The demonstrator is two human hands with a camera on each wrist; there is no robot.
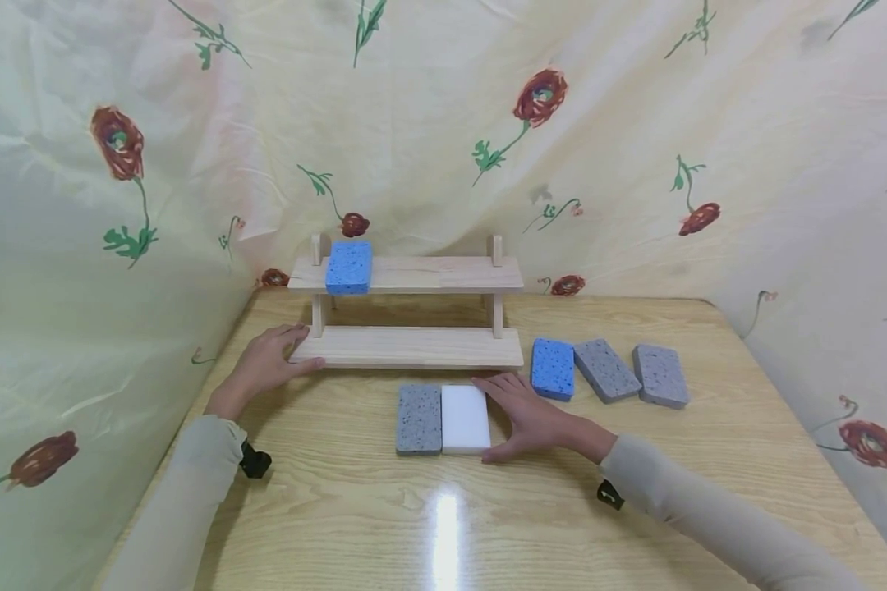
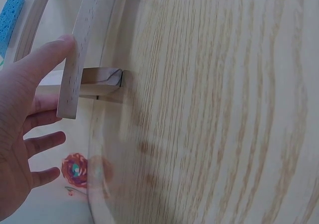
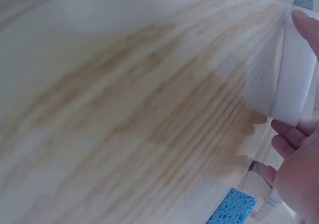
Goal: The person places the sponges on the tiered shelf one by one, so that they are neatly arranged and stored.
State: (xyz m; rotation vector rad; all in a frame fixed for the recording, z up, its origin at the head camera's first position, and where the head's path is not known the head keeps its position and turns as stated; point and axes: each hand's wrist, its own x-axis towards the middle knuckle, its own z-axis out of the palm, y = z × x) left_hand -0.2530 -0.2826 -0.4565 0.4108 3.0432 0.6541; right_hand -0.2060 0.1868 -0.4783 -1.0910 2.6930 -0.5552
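Observation:
My left hand (image 1: 269,359) grips the left end of the two-tier wooden shelf (image 1: 406,346), thumb at the lower board's front edge and fingers behind. The left wrist view shows the thumb on that board (image 2: 79,59). My right hand (image 1: 526,414) pinches a white sponge (image 1: 465,419) by its near and far ends; in the right wrist view the sponge (image 3: 294,69) lies between thumb and fingertips. Flush against its left side is a grey speckled sponge (image 1: 418,419). A blue sponge (image 1: 349,267) lies on the upper board, toward its left end.
To the right of the shelf, a blue sponge (image 1: 553,368) and two grey sponges, one slanted (image 1: 607,370) and one farther right (image 1: 661,375), lie on the wooden table (image 1: 325,509). Flower-patterned cloth (image 1: 414,123) hangs behind and at both sides.

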